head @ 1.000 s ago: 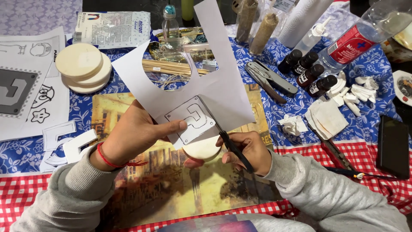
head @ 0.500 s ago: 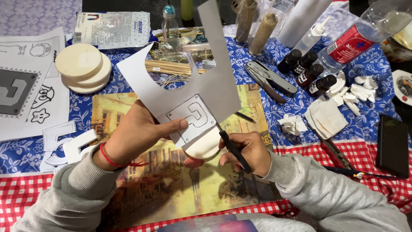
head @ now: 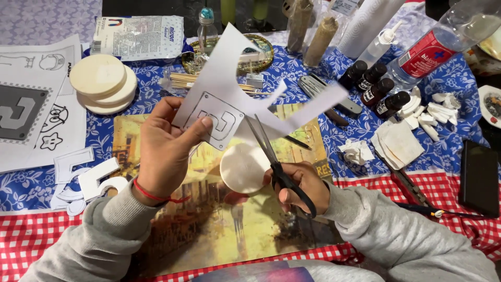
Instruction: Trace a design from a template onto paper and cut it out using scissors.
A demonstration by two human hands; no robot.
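Note:
My left hand (head: 164, 149) pinches a white paper sheet (head: 229, 89) with a printed square block outline (head: 216, 119), thumb pressed on the print. My right hand (head: 300, 188) grips black-handled scissors (head: 271, 154), blades open and pointing up into the paper beside the printed outline. A strip of the paper (head: 308, 109) hangs off to the right of the blades. A round wooden disc (head: 242, 168) lies just below the paper, between both hands, on a yellowish picture mat (head: 209, 230).
Stacked wooden discs (head: 102, 83) and printed sheets (head: 31, 109) lie at left, cut paper shapes (head: 86, 177) beside them. Small dark bottles (head: 373, 89), white scraps (head: 399, 143), a plastic bottle (head: 443, 44) and a black phone (head: 479, 177) lie at right. A gold tray (head: 261, 55) sits behind.
The paper has turned in my left hand and dropped lower. The scissors have moved up with blades open into the sheet, and a strip now hangs to the right.

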